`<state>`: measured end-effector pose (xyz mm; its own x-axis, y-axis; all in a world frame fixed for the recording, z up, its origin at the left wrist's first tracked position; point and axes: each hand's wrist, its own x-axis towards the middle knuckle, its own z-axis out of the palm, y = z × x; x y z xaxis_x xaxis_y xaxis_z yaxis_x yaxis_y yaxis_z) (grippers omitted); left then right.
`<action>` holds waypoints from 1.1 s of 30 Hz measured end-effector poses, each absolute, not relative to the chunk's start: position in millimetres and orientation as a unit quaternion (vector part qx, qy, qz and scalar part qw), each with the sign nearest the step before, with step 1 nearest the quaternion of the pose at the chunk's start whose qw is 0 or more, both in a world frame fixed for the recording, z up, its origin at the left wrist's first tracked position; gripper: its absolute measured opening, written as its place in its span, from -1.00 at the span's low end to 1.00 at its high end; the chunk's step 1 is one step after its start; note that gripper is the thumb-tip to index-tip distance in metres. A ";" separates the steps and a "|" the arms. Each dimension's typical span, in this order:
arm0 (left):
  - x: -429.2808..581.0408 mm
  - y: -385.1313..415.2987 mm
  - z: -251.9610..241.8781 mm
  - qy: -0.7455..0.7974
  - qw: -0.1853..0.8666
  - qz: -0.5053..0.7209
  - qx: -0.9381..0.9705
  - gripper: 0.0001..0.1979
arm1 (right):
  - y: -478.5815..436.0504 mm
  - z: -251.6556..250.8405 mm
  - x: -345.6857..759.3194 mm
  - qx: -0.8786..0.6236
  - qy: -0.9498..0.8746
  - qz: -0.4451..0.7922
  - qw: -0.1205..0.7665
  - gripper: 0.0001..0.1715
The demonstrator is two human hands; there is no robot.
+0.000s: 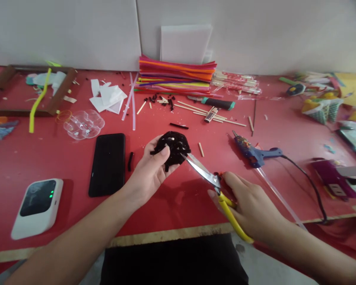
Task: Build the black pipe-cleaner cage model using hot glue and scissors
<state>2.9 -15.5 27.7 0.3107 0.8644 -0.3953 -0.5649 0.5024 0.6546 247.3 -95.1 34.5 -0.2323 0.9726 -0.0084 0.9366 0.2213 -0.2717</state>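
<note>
My left hand (154, 166) grips a round, fuzzy black craft piece (177, 143) with small white bits on it, thumb across its front. Short black stubs stick out at its edges. In my right hand (246, 198) is a pair of scissors (204, 171) with yellow handles. Their blades point up and left, with the tips at the right side of the black piece; whether they touch it I cannot tell. A short black pipe cleaner piece (178, 126) lies just beyond, and another black piece (130, 161) lies left of my left hand.
A black phone (107, 164) and a white device (38, 208) lie at left. A blue glue gun (253, 150) with a cord rests at right. Behind are pipe cleaners (178, 75), a utility knife (218, 103), thin sticks (201, 110) and paper scraps (109, 97).
</note>
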 end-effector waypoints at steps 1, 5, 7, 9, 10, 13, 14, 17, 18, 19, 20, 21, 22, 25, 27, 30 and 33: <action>3.4 -15.8 27.7 0.368 0.781 0.459 0.207 -0.34 | -95.0 34.2 246.6 -0.612 -0.779 0.107 0.085 -0.66; 5.0 -16.7 28.7 0.361 0.768 0.478 0.227 -0.36 | -94.9 33.3 245.4 -0.605 -0.787 0.081 0.092 -0.68; 3.8 -17.1 29.7 0.361 0.771 0.472 0.229 -0.37 | -94.8 33.0 246.3 -0.600 -0.792 0.063 0.095 -0.71; 1.0 -17.1 30.7 0.359 0.785 0.450 0.228 -0.37 | -94.6 33.2 248.5 -0.590 -0.800 0.048 0.100 -0.76; -0.8 -16.9 31.1 0.359 0.792 0.439 0.227 -0.36 | -94.5 33.5 250.1 -0.583 -0.805 0.041 0.101 -0.81; -5.6 -15.5 31.7 0.367 0.798 0.418 0.230 -0.28 | -94.5 35.2 256.2 -0.564 -0.820 0.022 0.100 -0.94; -6.6 -14.9 31.9 0.373 0.795 0.417 0.234 -0.26 | -94.7 36.0 258.5 -0.560 -0.823 0.020 0.095 -0.95; -6.9 -12.8 33.0 0.380 0.790 0.412 0.249 -0.25 | -96.1 38.8 265.0 -0.551 -0.829 0.017 0.090 -0.92; -6.2 -12.3 33.6 0.380 0.791 0.408 0.254 -0.27 | -96.7 39.8 267.0 -0.552 -0.829 0.017 0.091 -0.91; -5.2 -12.0 34.3 0.381 0.792 0.402 0.258 -0.30 | -97.3 40.8 268.8 -0.555 -0.827 0.018 0.090 -0.92; -4.1 -11.7 34.7 0.383 0.793 0.395 0.260 -0.33 | -97.8 41.8 270.8 -0.558 -0.825 0.021 0.088 -0.92; -3.0 -11.5 34.9 0.386 0.795 0.390 0.261 -0.35 | -98.3 42.7 272.9 -0.560 -0.824 0.027 0.086 -0.93; -2.1 -11.2 34.7 0.387 0.796 0.387 0.258 -0.37 | -98.6 43.5 275.2 -0.560 -0.824 0.033 0.081 -0.92; -1.4 -10.1 32.2 0.386 0.802 0.394 0.230 -0.37 | -97.7 45.2 284.0 -0.564 -0.823 0.029 0.065 -0.94; -2.2 -8.7 30.5 0.384 0.800 0.410 0.211 -0.41 | -95.1 45.7 289.4 -0.568 -0.820 0.021 0.067 -0.90; -3.7 -6.8 30.4 0.373 0.797 0.430 0.202 -0.45 | -88.3 45.8 291.2 -0.594 -0.801 0.032 0.075 -0.69; -3.6 -5.9 32.1 0.353 0.801 0.440 0.200 -0.39 | -81.3 43.3 283.8 -0.657 -0.752 0.041 0.017 -0.53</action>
